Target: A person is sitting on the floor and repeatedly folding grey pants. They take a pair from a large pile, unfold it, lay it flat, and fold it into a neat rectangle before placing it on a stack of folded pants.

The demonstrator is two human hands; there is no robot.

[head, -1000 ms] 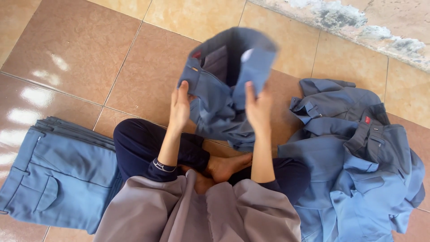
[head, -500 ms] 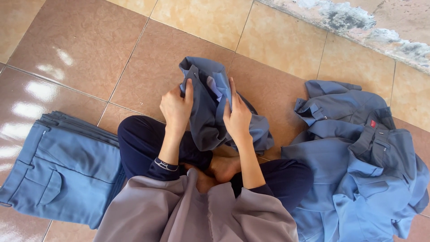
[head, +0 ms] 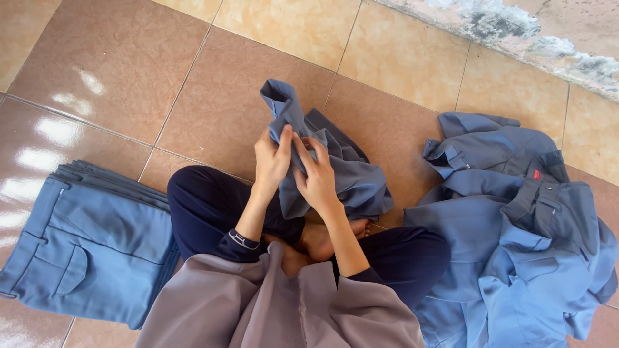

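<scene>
Over my crossed legs, my left hand [head: 272, 158] and right hand [head: 317, 175] both pinch the blue garment [head: 342, 171], bunched above my lap between folded stack [head: 90, 245] and loose pile [head: 516, 238]; best to find seams before smoothing.

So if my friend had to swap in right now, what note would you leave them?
Left hand and right hand: both grip the same blue garment, bunched over the lap, not yet folded.
Folded stack of blue trousers: flat on the tiled floor, at the person's left. That looks done.
Loose pile of blue clothes: at the right, apparently still unfolded.
</scene>
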